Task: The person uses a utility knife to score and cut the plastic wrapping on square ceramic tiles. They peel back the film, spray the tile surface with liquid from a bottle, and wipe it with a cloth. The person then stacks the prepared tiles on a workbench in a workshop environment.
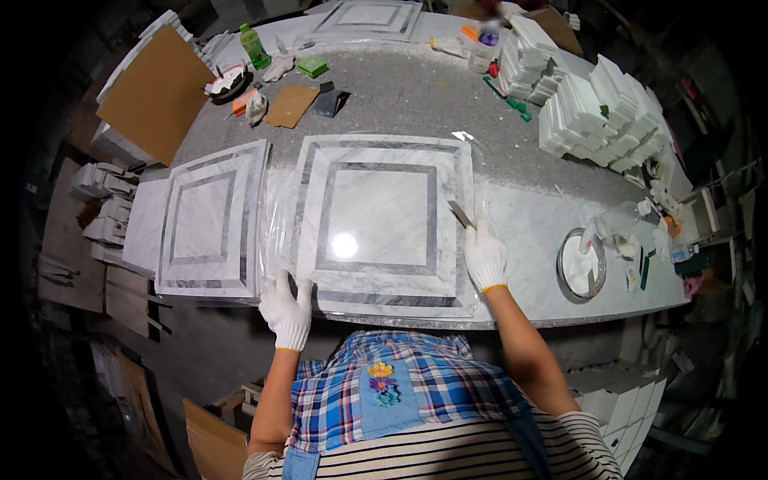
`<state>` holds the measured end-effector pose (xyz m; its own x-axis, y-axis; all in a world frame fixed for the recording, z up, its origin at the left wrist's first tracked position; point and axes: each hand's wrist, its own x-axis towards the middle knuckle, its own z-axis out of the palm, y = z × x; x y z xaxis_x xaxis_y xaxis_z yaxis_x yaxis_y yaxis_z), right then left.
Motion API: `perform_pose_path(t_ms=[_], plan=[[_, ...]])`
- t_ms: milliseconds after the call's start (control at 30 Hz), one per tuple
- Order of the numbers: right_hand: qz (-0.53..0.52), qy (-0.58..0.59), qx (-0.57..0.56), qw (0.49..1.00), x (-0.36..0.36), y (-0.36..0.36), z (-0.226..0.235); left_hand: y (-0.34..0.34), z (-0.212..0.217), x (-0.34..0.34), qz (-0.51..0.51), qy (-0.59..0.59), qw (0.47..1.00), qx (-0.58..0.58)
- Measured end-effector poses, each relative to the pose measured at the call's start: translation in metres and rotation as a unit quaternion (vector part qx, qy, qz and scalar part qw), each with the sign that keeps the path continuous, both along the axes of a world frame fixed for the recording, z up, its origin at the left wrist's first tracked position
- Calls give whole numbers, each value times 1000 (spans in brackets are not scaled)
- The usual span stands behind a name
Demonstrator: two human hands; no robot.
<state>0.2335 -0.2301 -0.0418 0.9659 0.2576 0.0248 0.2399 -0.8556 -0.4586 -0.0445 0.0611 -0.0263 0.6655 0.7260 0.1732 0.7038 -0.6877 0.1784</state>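
A square marble panel [382, 296] with grey inlaid bands lies in front of me, with clear plastic film [277, 204] along its left side. My left hand [286, 314], in a white knit glove, rests near the panel's lower left corner, fingers and thumb apart. By the right edge, my gloved right hand [486, 256] is closed around a flat metal scraper [459, 214], its blade pointing up and left over the panel's border. The scraper's grip is hidden by the fingers. A similar marble panel [202, 216] lies to the left.
To the right stands a round metal bowl [582, 264] of white paste. White foam blocks [596, 112] are stacked at the back right. Cardboard [158, 94] leans at the back left, near a green bottle [254, 46]. Another inlaid panel [364, 19] lies at the far side.
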Motion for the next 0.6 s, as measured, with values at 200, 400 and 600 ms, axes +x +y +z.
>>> perform_pose_path(t_ms=[200,400,600], plan=[[4,15,52,999,-29,-24,0,-2,1,4,24,0,1000,-6],[-5,145,124,982,-57,-68,-3,-10,5,-1,5,-25,1000,13],[-121,52,226,965,-64,-107,-4,-16,9,-8,7,-62,998,12]])
